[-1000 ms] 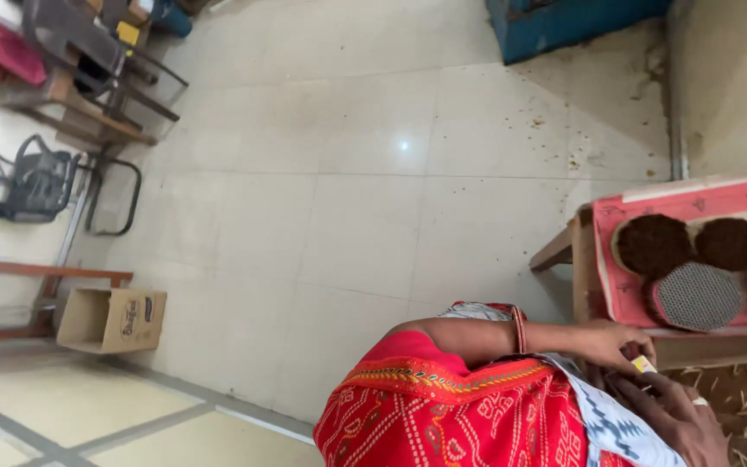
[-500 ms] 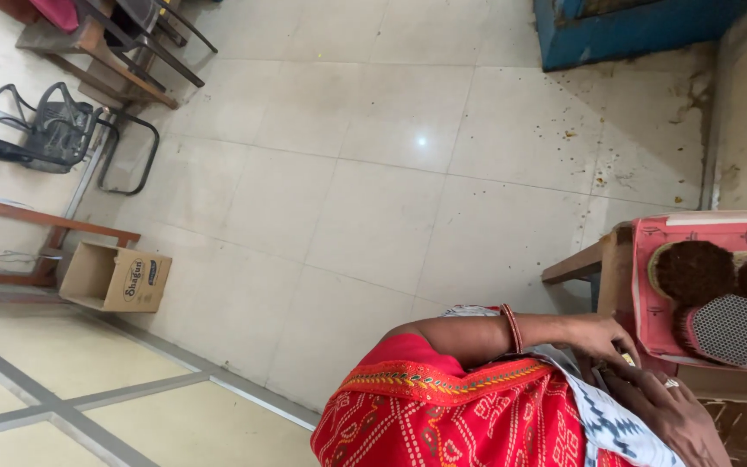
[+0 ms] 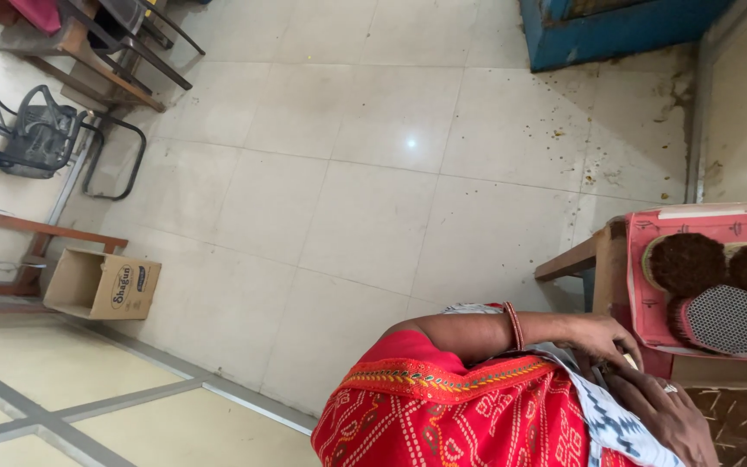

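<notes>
The two hands meet low in the lap, beside the wooden surface (image 3: pixel 574 259). The left hand (image 3: pixel 600 333), with a red thread band at the wrist, is curled and seems to pinch a small pale stick (image 3: pixel 629 360). The right hand (image 3: pixel 663 415) lies just below it, fingers bent; I cannot tell if it holds anything. The stick is mostly hidden, so its long axis is hard to tell; it may point up and away from the body. For this step, a soft pinch near the middle, with both hands close together, would keep it from snapping. On the pink tray (image 3: pixel 650 303) sit round bundles of dark brown sticks (image 3: pixel 689 264), standing on end.
</notes>
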